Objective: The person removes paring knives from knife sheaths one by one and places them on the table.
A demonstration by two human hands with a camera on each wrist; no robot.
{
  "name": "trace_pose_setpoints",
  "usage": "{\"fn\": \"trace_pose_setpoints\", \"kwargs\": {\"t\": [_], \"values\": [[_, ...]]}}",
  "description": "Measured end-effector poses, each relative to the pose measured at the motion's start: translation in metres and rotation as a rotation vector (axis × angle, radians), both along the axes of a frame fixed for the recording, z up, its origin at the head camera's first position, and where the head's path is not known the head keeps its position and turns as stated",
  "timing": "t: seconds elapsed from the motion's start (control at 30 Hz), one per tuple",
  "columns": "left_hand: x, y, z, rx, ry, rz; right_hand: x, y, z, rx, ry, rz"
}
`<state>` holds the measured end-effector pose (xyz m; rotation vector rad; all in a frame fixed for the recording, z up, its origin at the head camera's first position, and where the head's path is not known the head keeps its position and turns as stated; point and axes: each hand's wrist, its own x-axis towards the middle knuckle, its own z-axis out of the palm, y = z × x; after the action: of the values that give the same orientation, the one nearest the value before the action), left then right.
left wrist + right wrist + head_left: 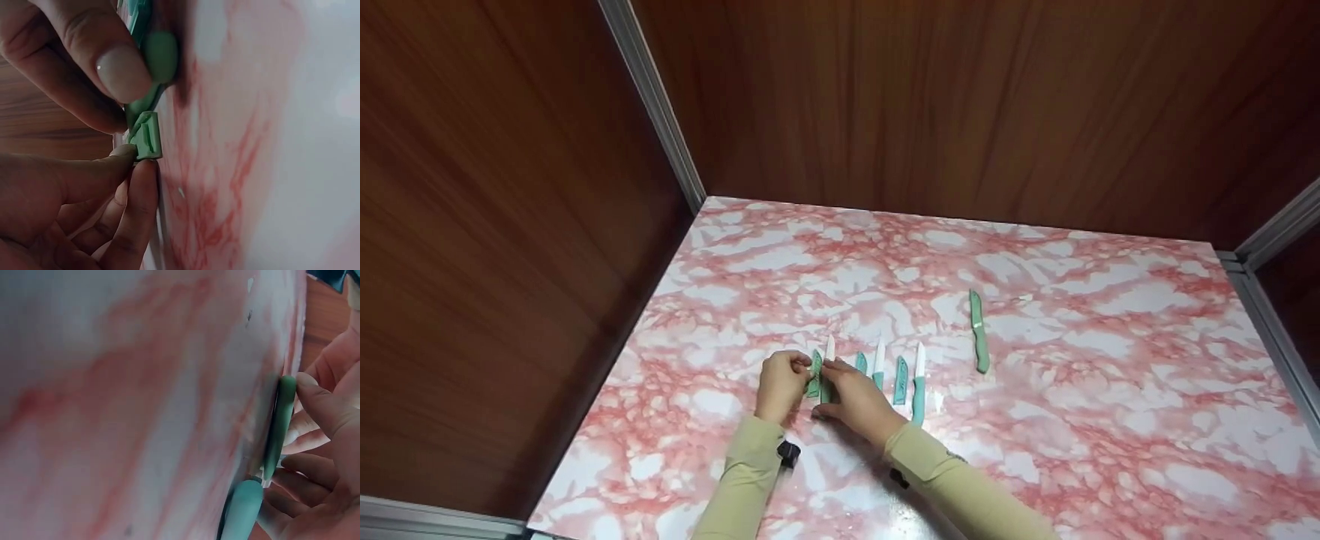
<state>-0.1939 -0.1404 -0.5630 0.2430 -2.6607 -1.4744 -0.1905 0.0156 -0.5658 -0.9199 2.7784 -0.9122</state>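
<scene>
On the table, my left hand (pixel 780 384) pinches a green blade sheath (pixel 814 377) between thumb and fingers; the left wrist view shows the end of this sheath (pixel 147 138) close up. Just right of it lies a green-handled paring knife (pixel 830 347), its pale blade pointing away from me. My right hand (pixel 861 403) holds this knife by its handle (pixel 280 424), thumb at the butt and fingers towards the blade. The hand partly hides the handle in the head view.
Right of my hands lie two teal-handled knives (pixel 919 391) with pale blades, each beside a teal sheath (pixel 901 381). Farther right is another green knife (pixel 979 337), apparently sheathed. Brown wood-look panels (pixel 922 112) border the red-and-white marbled table (pixel 1072 412).
</scene>
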Motion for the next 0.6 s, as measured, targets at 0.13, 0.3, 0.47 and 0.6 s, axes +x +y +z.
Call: {"fn": "trace_pose_setpoints", "kwargs": {"t": [0.13,0.3,0.47,0.6], "values": [[0.000,0.001,0.001,-0.030,0.008,-0.001,0.001,0.002,0.001,0.005,0.014,0.004],[-0.001,0.004,0.001,-0.053,0.021,-0.002,0.002,0.005,0.004,0.025,0.024,0.000],[-0.002,0.008,0.001,-0.059,0.026,-0.025,0.002,0.009,0.006,0.050,0.024,-0.013],[-0.002,0.010,0.001,-0.056,0.033,-0.034,0.002,0.012,0.006,0.061,0.021,-0.024]]}}
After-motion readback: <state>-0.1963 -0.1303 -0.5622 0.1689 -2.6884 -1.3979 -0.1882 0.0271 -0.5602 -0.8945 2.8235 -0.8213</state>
